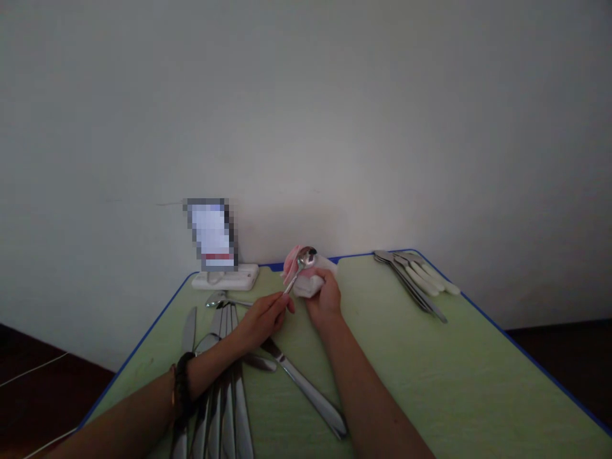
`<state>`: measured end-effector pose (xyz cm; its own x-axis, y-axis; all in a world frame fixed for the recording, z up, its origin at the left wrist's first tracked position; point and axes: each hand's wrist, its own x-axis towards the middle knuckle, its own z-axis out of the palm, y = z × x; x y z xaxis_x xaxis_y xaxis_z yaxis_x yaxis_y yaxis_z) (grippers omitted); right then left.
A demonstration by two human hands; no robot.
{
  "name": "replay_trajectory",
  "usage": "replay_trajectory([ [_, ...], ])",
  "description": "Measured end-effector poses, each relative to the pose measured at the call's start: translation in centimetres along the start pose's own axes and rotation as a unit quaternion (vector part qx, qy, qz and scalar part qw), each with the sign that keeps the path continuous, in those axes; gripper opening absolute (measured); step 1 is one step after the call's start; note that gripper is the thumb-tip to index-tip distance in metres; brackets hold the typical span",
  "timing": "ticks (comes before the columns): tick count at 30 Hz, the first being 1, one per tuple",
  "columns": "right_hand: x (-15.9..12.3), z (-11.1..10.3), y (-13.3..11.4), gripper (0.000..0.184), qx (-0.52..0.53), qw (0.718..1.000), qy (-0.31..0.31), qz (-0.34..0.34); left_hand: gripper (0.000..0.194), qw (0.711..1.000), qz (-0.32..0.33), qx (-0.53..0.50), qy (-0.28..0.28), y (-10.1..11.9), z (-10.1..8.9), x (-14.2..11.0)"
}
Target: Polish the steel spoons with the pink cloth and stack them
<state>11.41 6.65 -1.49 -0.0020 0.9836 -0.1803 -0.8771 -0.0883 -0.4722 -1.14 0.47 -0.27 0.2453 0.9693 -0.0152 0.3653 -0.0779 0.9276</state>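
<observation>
A metal spoon [306,257] points up and away from me over the far middle of the table, its handle in the closed fingers of my left hand [266,317]. My right hand [327,294] is wrapped round a folded pink and white cloth [310,285], just behind and beside the spoon's bowl. Whether the cloth touches the bowl I cannot tell. Below my left forearm lie several table knives [228,408], partly hidden by the arm. Two long metal handles [313,392] rest between my forearms, their far ends hidden by my left hand.
The green table [459,370] has a blue edge and stands against a grey wall [306,127]. A blurred-out screen [210,233] leans on a white stand [229,278] at the back left. Spoons [411,280] and white-handled cutlery [433,277] lie at the back right.
</observation>
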Motion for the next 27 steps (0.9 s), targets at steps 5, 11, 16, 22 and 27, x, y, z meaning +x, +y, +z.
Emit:
replay_trajectory([
  [5, -0.9, 0.5, -0.7, 0.010, 0.045, 0.999, -0.016, 0.008, 0.046, 1.000, 0.004, 0.014, 0.005, 0.1, 0.1, 0.0],
  [11, -1.8, 0.6, -1.8, 0.042, 0.084, 0.991, -0.050, 0.087, 0.045, 0.999, 0.018, 0.046, 0.022, 0.0, 0.0, 0.0],
  [16, -1.3, 0.8, -1.3, 0.022, 0.045, 0.994, -0.066, 0.069, 0.041, 0.997, 0.025, 0.073, 0.023, 0.0, 0.1, 0.1],
  [22, -1.4, 1.0, -0.6, 0.018, -0.014, 0.995, -0.086, 0.049, 0.040, 0.992, 0.052, 0.117, 0.019, -0.2, 0.3, 0.2],
  [27, -1.1, 0.0, -0.1, 0.023, -0.080, 0.989, -0.122, 0.027, 0.039, 0.985, 0.072, 0.156, 0.020, -0.5, 0.3, 0.3],
])
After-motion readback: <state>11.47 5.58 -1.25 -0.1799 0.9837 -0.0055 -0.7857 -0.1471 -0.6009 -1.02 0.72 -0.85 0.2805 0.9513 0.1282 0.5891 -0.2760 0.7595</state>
